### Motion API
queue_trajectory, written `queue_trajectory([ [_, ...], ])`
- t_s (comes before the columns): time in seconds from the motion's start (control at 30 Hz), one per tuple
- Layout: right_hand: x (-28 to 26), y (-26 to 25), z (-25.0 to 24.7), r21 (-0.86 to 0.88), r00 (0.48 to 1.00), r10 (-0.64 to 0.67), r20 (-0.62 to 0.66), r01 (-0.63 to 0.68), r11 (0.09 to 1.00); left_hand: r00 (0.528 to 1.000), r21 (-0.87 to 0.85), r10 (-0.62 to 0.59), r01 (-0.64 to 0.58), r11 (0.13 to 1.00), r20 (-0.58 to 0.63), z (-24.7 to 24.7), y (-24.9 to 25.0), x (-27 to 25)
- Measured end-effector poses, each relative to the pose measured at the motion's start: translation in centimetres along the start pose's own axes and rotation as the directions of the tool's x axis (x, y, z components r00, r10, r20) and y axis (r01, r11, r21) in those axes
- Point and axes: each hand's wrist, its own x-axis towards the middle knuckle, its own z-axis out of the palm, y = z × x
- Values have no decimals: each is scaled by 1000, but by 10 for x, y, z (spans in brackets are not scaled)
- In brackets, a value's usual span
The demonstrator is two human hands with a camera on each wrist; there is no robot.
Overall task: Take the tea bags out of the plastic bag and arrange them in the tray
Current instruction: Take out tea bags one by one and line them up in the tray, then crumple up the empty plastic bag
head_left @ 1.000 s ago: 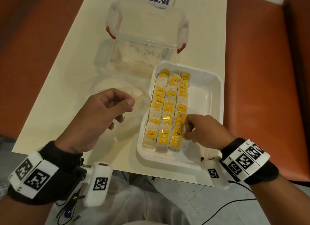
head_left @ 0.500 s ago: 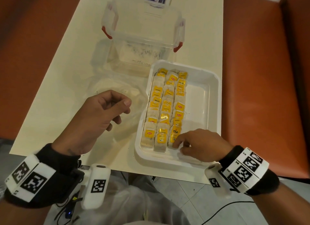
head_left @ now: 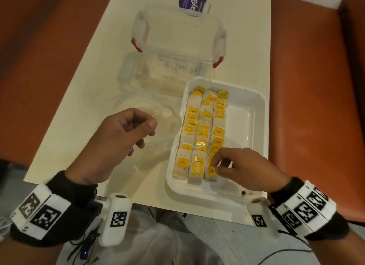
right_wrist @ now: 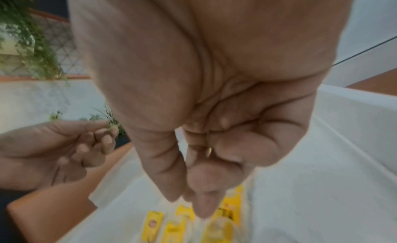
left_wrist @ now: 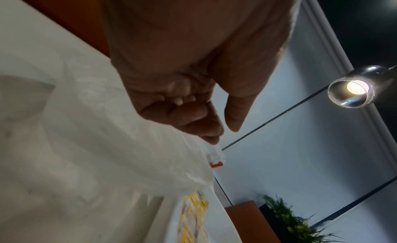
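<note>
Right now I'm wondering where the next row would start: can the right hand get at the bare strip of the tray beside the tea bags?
Probably yes. The right hand already hovers over the tray, and nothing lies on the bare strip right of the tea bags.

Yellow-tagged tea bags (head_left: 201, 134) rowed in tray (head_left: 254, 114)

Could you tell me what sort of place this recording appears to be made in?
Probably a café or restaurant booth, though a home dining nook is possible: a narrow cream table between orange upholstered bench seats, a pendant lamp overhead, and leafy plants along the wall.
</note>
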Motion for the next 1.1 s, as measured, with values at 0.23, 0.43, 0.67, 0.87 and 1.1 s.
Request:
queue_trajectory([
  [0.23,37,-67,-29,160,915,-65,-398,139,977,892,610,315,-57,790,-325,-44,-7,24],
  [0.43,91,-94,-31,-122,936,-45,-348,2,993,936,765,8,283,579,-352,-56,-23,44],
  [0.67,71,-92,-38,203,886,-139,-443,250,947,981,351,-101,154,924,-166,-57,-25,35],
  [0.87,18,-113,-29,211,880,-283,-380,381,900,977,-443,-210,173,879,-35,-20,17,15],
  [1.1,-19,-98,-11,5,781,-258,-569,317,948,979,-381,-76,145,913,190,50,43,-20],
])
